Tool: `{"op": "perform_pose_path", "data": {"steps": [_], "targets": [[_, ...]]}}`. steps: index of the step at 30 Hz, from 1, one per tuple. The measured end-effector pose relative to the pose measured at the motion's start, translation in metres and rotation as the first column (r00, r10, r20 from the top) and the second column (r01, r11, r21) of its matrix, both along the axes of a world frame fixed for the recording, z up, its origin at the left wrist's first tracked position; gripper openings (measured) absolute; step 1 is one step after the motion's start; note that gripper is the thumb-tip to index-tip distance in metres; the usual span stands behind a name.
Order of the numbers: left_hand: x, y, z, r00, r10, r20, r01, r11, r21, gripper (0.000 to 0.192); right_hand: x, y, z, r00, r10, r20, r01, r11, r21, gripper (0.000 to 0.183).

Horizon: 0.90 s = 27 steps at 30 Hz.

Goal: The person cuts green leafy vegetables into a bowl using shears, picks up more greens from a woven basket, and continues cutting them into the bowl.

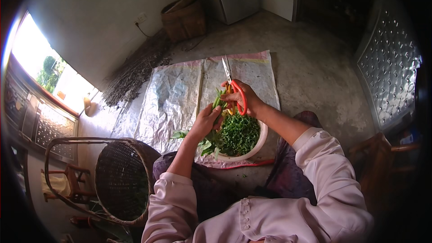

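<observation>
My left hand (205,120) grips a bunch of leafy green stems (217,102); the leaves (207,145) hang out below the fist and the cut ends point up. Scissors (239,96) with one red and one yellow handle loop rest in my right hand (249,97), their blades slightly apart and pointing away from me. My right fingers reach towards the top of the stems, close to or touching them. Beneath both hands stands a white round basin (262,138), holding a heap of finely cut greens (239,133).
The basin stands on a flattened woven plastic sack (172,98). A handled wicker basket (123,179) with greens inside is at my left. Dry brush (135,71) lies along the wall, near a wooden tub (184,20). Wooden chairs (378,152) flank me.
</observation>
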<state>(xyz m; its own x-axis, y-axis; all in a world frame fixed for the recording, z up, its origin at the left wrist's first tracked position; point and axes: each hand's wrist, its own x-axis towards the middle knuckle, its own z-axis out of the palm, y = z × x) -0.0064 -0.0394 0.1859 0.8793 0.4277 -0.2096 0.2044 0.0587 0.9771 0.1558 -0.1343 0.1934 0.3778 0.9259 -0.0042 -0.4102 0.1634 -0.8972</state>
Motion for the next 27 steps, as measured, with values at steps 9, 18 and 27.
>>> {"op": "perform_pose_path", "data": {"steps": [9, 18, 27], "targets": [[-0.013, 0.001, 0.019, 0.988, -0.109, 0.11, 0.145, 0.899, -0.414, 0.025, 0.009, -0.004, 0.004, 0.973, 0.193, -0.124, -0.178, 0.977, 0.121, 0.042], [-0.005, 0.005, 0.008, 0.984, 0.16, 0.074, -0.126, 0.932, -0.339, 0.019, 0.004, 0.002, 0.0, 0.996, -0.092, -0.009, 0.092, 0.99, 0.103, 0.038], [-0.004, 0.003, 0.004, 0.995, 0.097, 0.025, -0.089, 0.972, -0.219, 0.021, 0.007, -0.001, -0.002, 0.981, -0.126, 0.149, 0.124, 0.992, 0.026, 0.038]]}}
